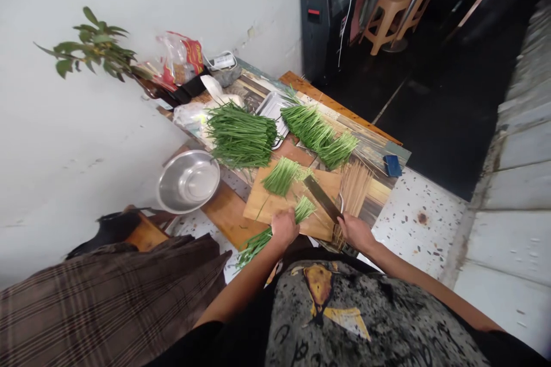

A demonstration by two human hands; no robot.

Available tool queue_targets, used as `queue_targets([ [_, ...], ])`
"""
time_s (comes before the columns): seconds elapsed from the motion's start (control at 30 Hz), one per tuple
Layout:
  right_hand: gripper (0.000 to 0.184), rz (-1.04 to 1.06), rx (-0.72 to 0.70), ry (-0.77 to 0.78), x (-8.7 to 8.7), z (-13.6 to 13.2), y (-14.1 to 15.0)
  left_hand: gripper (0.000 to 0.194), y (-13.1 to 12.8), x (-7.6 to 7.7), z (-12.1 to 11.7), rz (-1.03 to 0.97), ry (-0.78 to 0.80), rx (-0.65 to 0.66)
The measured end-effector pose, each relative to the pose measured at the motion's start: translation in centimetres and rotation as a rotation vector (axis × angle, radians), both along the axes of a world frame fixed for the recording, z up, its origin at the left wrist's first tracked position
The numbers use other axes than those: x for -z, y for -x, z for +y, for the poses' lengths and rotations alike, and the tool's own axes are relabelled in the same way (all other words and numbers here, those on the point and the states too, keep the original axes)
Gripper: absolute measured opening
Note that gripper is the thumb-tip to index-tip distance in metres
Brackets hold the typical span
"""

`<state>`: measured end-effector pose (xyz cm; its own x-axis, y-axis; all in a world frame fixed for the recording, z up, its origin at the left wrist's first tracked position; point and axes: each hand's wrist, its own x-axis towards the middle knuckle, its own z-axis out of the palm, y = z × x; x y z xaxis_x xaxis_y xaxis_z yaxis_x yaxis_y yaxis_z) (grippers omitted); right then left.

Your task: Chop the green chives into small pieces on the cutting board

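Note:
My left hand (284, 226) is closed round a bunch of garlic chives (305, 209). The pale stem ends poke out over the wooden cutting board (260, 203), and the green leaves trail below the hand past the board's near edge. A broad-bladed knife (323, 199) is in my right hand (356, 233), its dark blade over the right part of the board, a little apart from the stems. On the board beyond lies a short cut bundle of chives (282, 176) with small pale trimmings beside it. Thin wooden skewers (357, 186) lie in a heap right of the board.
Behind the board are a large pile of green chives (243, 135), a longer row of chives (307, 126) and a white tray (272, 106). A metal bowl (188, 182) stands left, a small blue box (392, 165) at the table's right corner. Stools (390, 8) stand farther back.

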<state>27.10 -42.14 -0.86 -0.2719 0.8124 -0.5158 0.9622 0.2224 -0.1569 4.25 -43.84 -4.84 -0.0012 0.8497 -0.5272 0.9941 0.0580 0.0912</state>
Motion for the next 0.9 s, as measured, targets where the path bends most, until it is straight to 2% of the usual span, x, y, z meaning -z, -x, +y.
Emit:
queue_targets([
  [0.07,0.032,-0.001,0.046,-0.052,-0.9,-0.1,-0.7,0.036,-0.8,-0.4,0.6,0.001,-0.013,-0.007],
  [0.17,0.028,0.010,0.114,-0.154,-2.3,0.0,-1.6,0.045,-2.5,-0.5,2.9,-0.001,-0.066,-0.020],
  [0.3,0.026,0.010,0.155,-0.227,-3.8,0.2,-2.2,0.045,-4.5,0.2,6.7,-0.023,-0.150,-0.027],
  [0.37,0.025,0.016,0.146,-0.239,-4.2,0.2,-2.1,0.049,-5.0,0.6,7.4,-0.031,-0.167,-0.037],
  [0.47,0.025,0.038,0.090,-0.230,-4.1,-0.1,-1.5,0.067,-4.8,0.9,6.1,-0.049,-0.246,-0.062],
  [0.6,0.029,0.025,-0.023,-0.138,-3.3,-0.9,-0.3,0.084,-2.9,1.1,1.7,-0.056,-0.451,-0.119],
  [0.73,0.029,0.050,-0.142,-0.047,-2.8,-1.4,1.1,0.093,-1.3,1.4,-1.8,-0.035,-0.463,-0.215],
  [0.9,0.029,0.052,-0.184,-0.009,-2.8,-1.2,2.0,0.100,-1.9,1.6,-2.7,-0.052,-0.479,-0.278],
])
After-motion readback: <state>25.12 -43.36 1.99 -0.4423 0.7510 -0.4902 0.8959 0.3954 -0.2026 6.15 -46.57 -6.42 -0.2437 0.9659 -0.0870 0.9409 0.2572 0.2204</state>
